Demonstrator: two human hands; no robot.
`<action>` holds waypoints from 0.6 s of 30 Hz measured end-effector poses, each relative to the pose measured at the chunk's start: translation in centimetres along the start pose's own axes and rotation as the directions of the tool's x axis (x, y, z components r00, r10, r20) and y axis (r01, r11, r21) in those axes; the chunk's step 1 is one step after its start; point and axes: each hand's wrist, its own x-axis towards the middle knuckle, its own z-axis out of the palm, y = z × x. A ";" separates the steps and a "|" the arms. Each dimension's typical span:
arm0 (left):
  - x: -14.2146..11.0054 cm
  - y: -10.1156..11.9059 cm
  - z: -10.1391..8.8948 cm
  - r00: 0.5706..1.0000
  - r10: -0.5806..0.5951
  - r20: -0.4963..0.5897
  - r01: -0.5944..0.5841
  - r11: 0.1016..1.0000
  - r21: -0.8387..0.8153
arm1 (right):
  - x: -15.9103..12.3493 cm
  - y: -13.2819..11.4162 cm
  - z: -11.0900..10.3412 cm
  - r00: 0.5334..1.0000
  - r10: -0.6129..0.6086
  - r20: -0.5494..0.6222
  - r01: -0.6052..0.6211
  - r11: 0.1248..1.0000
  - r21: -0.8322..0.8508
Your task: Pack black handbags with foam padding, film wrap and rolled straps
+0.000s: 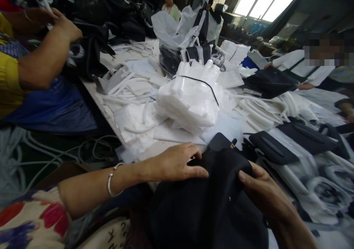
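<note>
A black bag (pixel 204 204) of soft material lies in front of me at the table's near edge. Its flap (pixel 221 141), with a small gold-coloured fitting, sticks up beyond it. My left hand (pixel 179 162), with a silver bangle at the wrist, grips the bag's upper left side, thumb lying along the fabric and fingertips partly hidden. On the other side, my right hand (pixel 258 181) pinches a raised fold of the bag between thumb and fingers. The inside of the bag cannot be seen.
A strapped stack of white plastic bags (pixel 188 98) stands mid-table among white strips (pixel 129 87). Black bag pieces (pixel 293 138) are piled at right. A co-worker's arm (pixel 47 53) is at left; another person (pixel 312 65) handles a dark bag (pixel 271 80) at right.
</note>
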 end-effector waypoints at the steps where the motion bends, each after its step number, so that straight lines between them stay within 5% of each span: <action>1: -0.9 0.2 0.4 0.999 -0.035 -0.006 0.035 0.999 0.001 | -0.1 0.3 0.3 0.999 -0.009 -0.038 0.011 0.999 0.038; 4: -2.3 1.4 1.1 0.991 -0.124 0.051 0.127 0.990 -0.057 | -0.2 1.2 0.9 0.990 -0.041 -0.137 0.056 0.993 0.106; 9: -2.3 2.7 1.1 0.966 -0.214 0.146 0.243 0.944 -0.224 | 0.1 3.0 0.4 0.979 -0.157 -0.131 0.164 0.985 0.044; 18: -0.8 2.9 2.2 0.950 -0.243 0.196 0.266 0.958 -0.102 | -1.0 3.4 1.7 0.990 -0.100 -0.099 0.111 0.988 0.109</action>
